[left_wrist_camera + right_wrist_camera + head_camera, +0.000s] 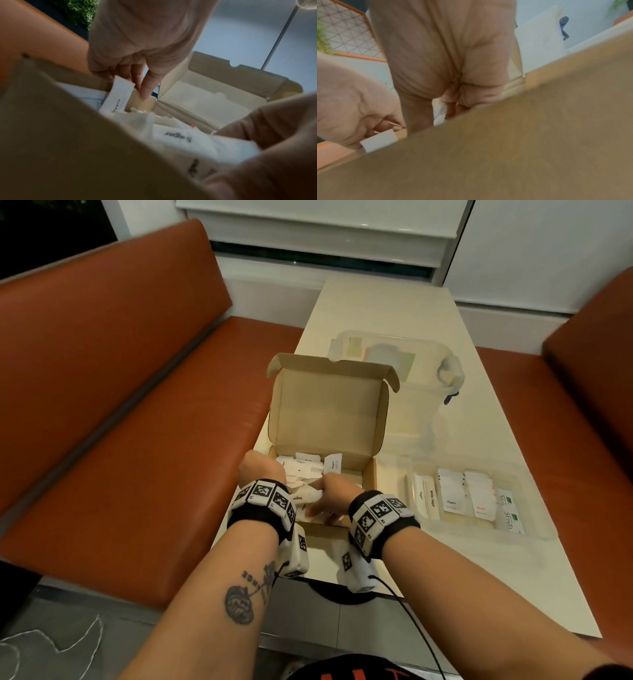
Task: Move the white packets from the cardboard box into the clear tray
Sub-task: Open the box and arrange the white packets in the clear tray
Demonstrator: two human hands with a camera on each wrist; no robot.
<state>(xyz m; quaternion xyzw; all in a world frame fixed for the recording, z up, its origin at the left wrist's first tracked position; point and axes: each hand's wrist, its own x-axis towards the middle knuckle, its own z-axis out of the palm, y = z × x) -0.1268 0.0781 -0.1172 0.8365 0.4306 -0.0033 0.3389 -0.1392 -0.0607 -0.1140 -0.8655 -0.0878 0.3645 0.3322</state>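
Pale tabletop (445,371) between orange benches | both hands in open brown cardboard box (329,412) | left hand (260,470) pinches upright white paper packet (118,93) | right hand (337,491) grips white sugar packets (305,501) | clear plastic tray (534,529) lies rightward, nearer right hand.

Dim warm indoor light, soft shadows; wide-angle bending at head-view edges.
Head view fairly sharp centrally, table (428,313) pale with mild glare. Both wrist views blurred; near cardboard box (539,135) wall badly out of focus.
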